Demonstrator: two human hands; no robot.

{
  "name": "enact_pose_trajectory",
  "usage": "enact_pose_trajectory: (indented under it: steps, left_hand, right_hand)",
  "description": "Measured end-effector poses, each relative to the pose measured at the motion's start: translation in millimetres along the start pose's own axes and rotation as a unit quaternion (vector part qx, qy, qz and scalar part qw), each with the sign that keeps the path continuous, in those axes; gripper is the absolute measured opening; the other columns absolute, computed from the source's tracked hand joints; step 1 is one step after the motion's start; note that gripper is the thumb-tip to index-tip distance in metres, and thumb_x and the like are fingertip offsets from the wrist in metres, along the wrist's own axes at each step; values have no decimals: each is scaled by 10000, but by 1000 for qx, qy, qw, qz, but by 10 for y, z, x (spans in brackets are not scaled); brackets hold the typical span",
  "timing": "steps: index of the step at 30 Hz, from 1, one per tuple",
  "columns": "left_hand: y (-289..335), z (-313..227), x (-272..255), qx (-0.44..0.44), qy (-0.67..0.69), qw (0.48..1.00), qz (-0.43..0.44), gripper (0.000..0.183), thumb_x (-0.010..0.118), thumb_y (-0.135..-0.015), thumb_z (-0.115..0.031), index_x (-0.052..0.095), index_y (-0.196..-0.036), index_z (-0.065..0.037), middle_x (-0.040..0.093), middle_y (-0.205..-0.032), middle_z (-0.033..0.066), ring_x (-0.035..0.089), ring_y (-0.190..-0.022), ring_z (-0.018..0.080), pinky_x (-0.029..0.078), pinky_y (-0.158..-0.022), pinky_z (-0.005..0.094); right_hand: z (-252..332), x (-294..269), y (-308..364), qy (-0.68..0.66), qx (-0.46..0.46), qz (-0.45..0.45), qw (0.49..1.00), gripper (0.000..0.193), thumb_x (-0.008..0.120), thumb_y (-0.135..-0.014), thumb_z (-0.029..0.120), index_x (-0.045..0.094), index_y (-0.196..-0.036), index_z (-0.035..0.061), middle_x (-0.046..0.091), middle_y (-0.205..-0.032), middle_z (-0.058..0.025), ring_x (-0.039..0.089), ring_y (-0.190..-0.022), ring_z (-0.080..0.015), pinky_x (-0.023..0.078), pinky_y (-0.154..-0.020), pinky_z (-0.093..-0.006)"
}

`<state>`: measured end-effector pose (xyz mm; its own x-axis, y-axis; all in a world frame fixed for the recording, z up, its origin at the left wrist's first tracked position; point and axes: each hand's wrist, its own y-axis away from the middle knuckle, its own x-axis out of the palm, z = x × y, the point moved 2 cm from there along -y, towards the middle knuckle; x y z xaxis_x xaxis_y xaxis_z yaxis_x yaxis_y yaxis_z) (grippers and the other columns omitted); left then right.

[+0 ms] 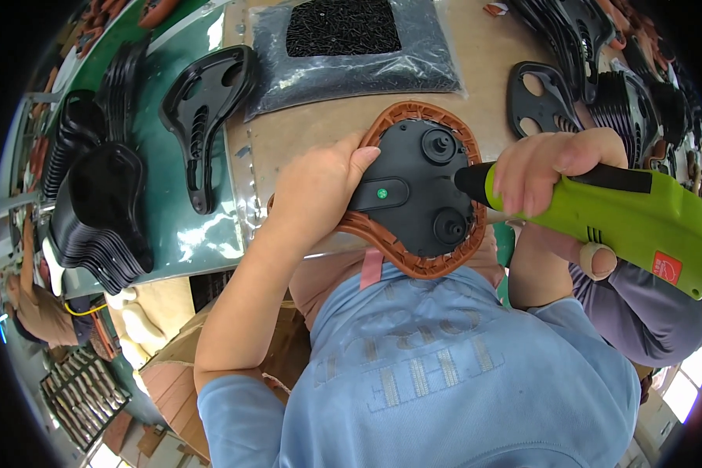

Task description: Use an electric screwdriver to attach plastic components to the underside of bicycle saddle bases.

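Observation:
My left hand (316,191) grips a bicycle saddle (413,187) by its left side, thumb over the rim. The saddle's underside faces up, showing a black plastic shell with two round rubber-like mounts and a brown cover edge folded around it. My right hand (550,160) is closed around the front of a lime-green power screwdriver (639,218). Its black nose (470,182) points left and reaches over the saddle's right edge, between the two mounts. The bit's tip and any screw under it cannot be made out. A taped finger (598,261) shows below the tool.
Beyond the saddle lies a clear plastic bag of small black screws (343,27). A single black saddle shell (203,117) lies left of it. Stacked black shells (101,203) stand far left, and more shells (620,105) at right. An open cardboard box (183,374) sits below the table edge.

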<state>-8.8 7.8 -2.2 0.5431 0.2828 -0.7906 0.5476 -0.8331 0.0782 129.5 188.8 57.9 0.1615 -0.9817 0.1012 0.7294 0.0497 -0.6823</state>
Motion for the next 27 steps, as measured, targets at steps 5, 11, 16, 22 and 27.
enact_pose_trajectory:
  steps: [5,11,16,22,27]
  left_hand:
    - [-7,-5,34,-11,-87,996,5,349,460,-894,-394,551,-990,-72,616,-733,171,599,-730,353,458,-634,448]
    - [-28,-44,57,0,-65,997,-43,300,493,-881,-355,560,-926,-66,618,-716,150,601,-714,323,461,-650,422]
    - [-7,-53,119,12,-90,993,-81,276,496,-882,-312,569,-923,-50,618,-706,137,603,-697,299,459,-653,409]
    - [-1,-1,89,-23,-52,998,-37,316,486,-889,-301,581,-1064,-55,616,-804,186,594,-777,347,451,-687,429]
    - [-83,476,-654,15,17,979,-200,503,567,-830,-365,504,-1202,-32,548,-1112,189,475,-1067,343,358,-938,404]
  right_hand:
    - [10,-4,8,2,21,4,1000,703,733,-699,478,403,-1123,25,562,-802,-77,565,-658,-201,445,-587,-319]
    - [40,29,5,37,16,-29,999,709,719,-706,499,401,-1133,32,551,-787,-64,556,-640,-191,444,-567,-315]
    - [53,54,-8,8,33,-17,999,752,798,-634,428,409,-1120,6,556,-811,-117,549,-700,-235,440,-623,-356]
    - [38,112,-30,59,24,-30,998,680,703,-714,491,416,-1121,27,542,-772,-59,530,-629,-189,423,-567,-319]
    - [63,64,20,55,9,-55,997,640,676,-725,469,420,-1099,16,529,-757,-65,524,-636,-190,410,-574,-319]
